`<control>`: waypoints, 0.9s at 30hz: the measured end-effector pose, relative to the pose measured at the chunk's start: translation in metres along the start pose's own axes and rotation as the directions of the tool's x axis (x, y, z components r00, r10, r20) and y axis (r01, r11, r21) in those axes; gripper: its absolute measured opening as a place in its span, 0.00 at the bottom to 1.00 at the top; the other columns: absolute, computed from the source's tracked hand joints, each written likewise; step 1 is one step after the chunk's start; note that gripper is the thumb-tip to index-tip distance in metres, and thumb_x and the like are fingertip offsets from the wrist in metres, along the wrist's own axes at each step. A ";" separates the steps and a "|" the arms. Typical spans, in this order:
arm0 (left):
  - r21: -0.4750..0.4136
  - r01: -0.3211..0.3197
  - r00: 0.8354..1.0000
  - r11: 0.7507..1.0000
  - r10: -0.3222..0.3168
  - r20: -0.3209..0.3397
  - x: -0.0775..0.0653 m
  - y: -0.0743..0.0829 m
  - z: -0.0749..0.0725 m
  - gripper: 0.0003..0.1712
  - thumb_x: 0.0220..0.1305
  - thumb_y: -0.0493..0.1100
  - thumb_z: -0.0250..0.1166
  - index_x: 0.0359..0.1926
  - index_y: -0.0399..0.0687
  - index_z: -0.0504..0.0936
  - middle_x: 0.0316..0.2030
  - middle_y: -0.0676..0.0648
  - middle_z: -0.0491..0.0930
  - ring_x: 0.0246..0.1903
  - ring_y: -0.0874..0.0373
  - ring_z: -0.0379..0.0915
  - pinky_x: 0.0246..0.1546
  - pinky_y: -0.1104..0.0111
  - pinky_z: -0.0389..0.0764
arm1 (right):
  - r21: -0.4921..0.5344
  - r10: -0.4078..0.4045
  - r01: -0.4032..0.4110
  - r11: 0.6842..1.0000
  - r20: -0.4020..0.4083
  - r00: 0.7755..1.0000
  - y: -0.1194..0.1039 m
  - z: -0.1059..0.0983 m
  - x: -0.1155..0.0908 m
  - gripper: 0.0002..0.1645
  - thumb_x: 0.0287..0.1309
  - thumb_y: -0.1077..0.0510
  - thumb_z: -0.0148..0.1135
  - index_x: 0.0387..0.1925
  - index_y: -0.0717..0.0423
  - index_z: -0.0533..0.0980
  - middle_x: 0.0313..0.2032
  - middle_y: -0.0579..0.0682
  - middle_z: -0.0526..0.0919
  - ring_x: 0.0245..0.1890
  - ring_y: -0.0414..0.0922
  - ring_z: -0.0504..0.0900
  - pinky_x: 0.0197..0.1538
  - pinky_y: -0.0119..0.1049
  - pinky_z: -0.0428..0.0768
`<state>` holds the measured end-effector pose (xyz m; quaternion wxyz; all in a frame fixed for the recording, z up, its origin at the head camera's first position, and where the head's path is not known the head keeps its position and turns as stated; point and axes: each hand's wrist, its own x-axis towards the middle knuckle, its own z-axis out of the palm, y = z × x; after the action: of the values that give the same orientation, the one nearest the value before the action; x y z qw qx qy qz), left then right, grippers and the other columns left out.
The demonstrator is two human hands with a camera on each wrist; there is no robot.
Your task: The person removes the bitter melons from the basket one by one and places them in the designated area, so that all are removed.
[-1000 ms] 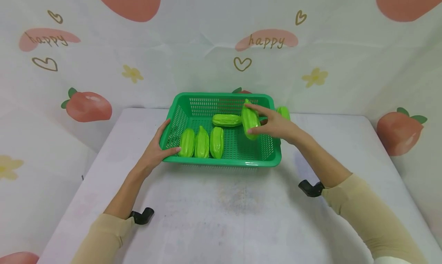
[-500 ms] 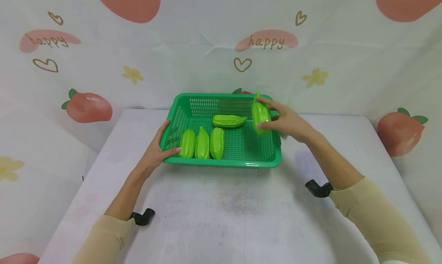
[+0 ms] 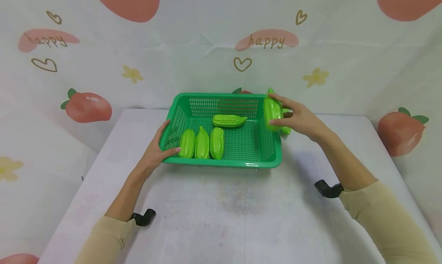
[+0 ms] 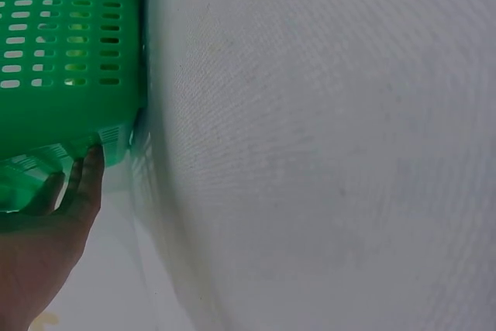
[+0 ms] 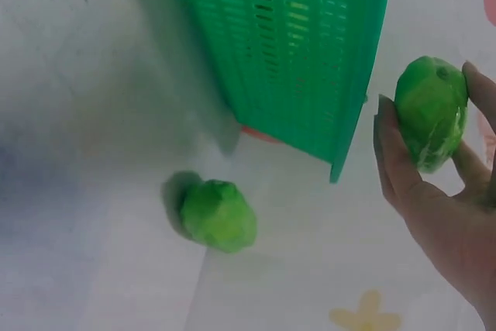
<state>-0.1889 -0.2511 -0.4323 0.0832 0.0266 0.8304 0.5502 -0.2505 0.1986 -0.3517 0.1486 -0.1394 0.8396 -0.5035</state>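
A green plastic basket [image 3: 221,162] stands on the table with several glossy, ridged green bitter melons inside. Three of these, such as the middle bitter melon [image 3: 202,143], stand side by side at the front left; a further bitter melon [image 3: 229,121] lies crosswise toward the back. My left hand [image 3: 153,152] grips the basket's left side, thumb at the front corner and fingers outside. My right hand [image 3: 300,120] holds a bitter melon [image 3: 272,112] between thumb and fingers, above the right rim. In the right wrist view, it is raised clear of the basket.
Outside the basket's right side, another bitter melon [image 5: 221,216] rests on the white table [image 3: 241,214], partly hidden behind my right hand in the head view. A printed cloth [image 3: 203,33] with peaches and hearts hangs close behind the basket.
My right hand has carried its bitter melon rightward and a little up, from over the basket's inside to over its right rim. The left hand and the basket have stayed put.
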 end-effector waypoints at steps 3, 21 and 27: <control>-0.006 0.004 1.000 1.000 -0.004 -0.002 -0.001 0.000 0.000 0.57 0.62 0.45 0.69 0.77 0.79 0.40 0.78 0.50 0.39 0.75 0.45 0.39 0.67 0.38 0.47 | -0.007 0.000 0.000 1.000 -0.013 1.000 0.003 -0.004 -0.002 0.48 0.59 0.49 0.71 0.75 0.28 0.57 0.69 0.53 0.64 0.63 0.55 0.73 0.58 0.51 0.72; -0.011 -0.002 1.000 1.000 0.001 -0.007 -0.001 -0.001 0.001 0.56 0.62 0.45 0.69 0.77 0.79 0.40 0.78 0.52 0.40 0.75 0.47 0.38 0.68 0.39 0.46 | -0.044 0.006 -0.013 0.999 -0.155 0.988 0.026 -0.026 -0.015 0.45 0.62 0.49 0.69 0.75 0.30 0.58 0.73 0.51 0.60 0.66 0.55 0.70 0.61 0.51 0.71; -0.022 -0.003 1.000 1.000 0.002 -0.008 0.002 -0.001 0.004 0.56 0.62 0.45 0.69 0.77 0.79 0.40 0.78 0.51 0.39 0.75 0.47 0.38 0.68 0.39 0.46 | -0.081 0.013 -0.026 0.996 -0.157 0.987 0.037 -0.036 -0.019 0.45 0.63 0.49 0.67 0.76 0.30 0.57 0.73 0.51 0.59 0.64 0.55 0.72 0.52 0.32 0.74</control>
<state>-0.1900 -0.2479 -0.4351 0.0794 0.0244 0.8247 0.5594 -0.2501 0.2513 -0.3664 0.0813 -0.0972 0.8702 -0.4762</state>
